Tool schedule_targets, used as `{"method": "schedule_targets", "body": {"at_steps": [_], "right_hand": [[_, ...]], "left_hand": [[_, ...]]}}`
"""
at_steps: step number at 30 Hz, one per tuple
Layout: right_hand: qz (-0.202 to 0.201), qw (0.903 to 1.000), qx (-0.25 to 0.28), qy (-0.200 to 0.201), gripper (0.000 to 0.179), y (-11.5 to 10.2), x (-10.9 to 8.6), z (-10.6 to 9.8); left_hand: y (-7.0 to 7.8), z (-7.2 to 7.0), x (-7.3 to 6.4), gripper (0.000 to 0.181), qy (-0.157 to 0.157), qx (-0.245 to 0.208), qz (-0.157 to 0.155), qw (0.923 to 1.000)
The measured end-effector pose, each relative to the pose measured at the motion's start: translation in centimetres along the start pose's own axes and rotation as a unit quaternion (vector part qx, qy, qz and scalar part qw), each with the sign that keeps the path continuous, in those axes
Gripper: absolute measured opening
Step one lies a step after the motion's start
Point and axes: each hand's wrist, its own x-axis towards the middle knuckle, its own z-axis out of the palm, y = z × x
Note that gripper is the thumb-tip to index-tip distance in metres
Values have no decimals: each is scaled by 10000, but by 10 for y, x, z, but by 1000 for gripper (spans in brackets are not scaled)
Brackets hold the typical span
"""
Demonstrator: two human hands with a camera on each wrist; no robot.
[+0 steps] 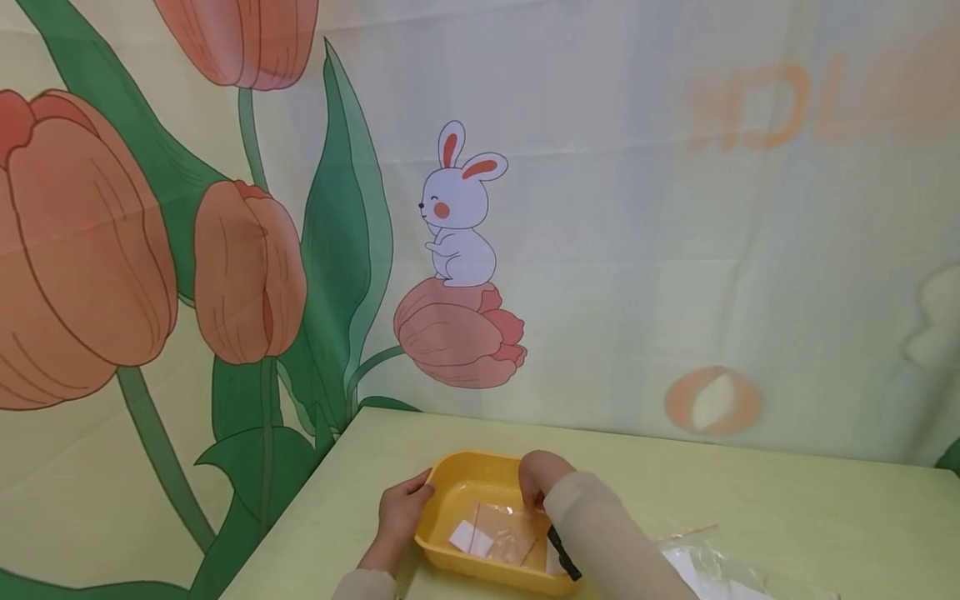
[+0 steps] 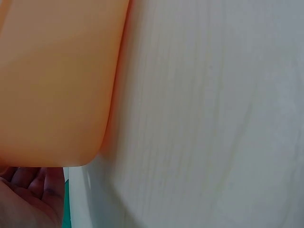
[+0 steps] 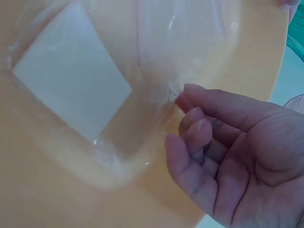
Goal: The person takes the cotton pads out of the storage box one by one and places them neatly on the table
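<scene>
A yellow plastic tray (image 1: 450, 492) sits on the table, its left end gripped by my left hand (image 1: 401, 512) with the thumb along the rim. In the left wrist view, curled fingers (image 2: 35, 185) show just below the tray's outer wall (image 2: 57, 95). My right hand (image 1: 543, 475) reaches inside at the right end. Seen from the right wrist, thumb and forefinger of that hand (image 3: 247, 152) pinch the edge of a clear plastic bag (image 3: 164, 92). Near it lies a white square piece (image 3: 73, 71) under clear film. Another clear bag (image 1: 506, 529) with a red line lies in the tray.
A white piece (image 1: 471, 539) lies at the tray's left front. On the table to the right, partly behind the right sleeve (image 1: 611, 533), are clear bags with white contents (image 1: 712, 571). A printed cloth (image 1: 592, 250) with tulips and a rabbit hangs behind the pale table (image 1: 787, 500).
</scene>
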Motion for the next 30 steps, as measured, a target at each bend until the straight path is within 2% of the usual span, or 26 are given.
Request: {"method": "schedule_targets", "body": {"at_steps": [5,8,10,13,16,22,26,30], "right_hand": [[-383,9923,-744,917,30,4,-4,10],[-470,9904,-754,1060,31,4,-8,10],[-491,9923,-594,968,32,4,-11,6],[-522,9972,-165,503,30,3,-12,-4],[-501,9981,286,227,26,2,-14,-11],[-740,9966,322,154,16,4,-22,-16],[-1021,9922,706,-95,11,4,-26,-23],[-1239,9818,1316,-591,11,5,-32,-31]], "left_hand": [[-1,1,-1,37,-50,-9,21,10000],[-1,1,-1,37,-43,-18,72,10000],[-1,1,-1,37,-48,7,68,10000],[-1,-1,-1,37,-82,62,69,9999],[-1,-1,-1,38,-127,59,59,9999],[-1,0,-1,37,-97,-14,23,9999],[0,-1,-1,38,-109,-10,94,9999],[0,-3,0,39,-133,-13,28,9999]]}}
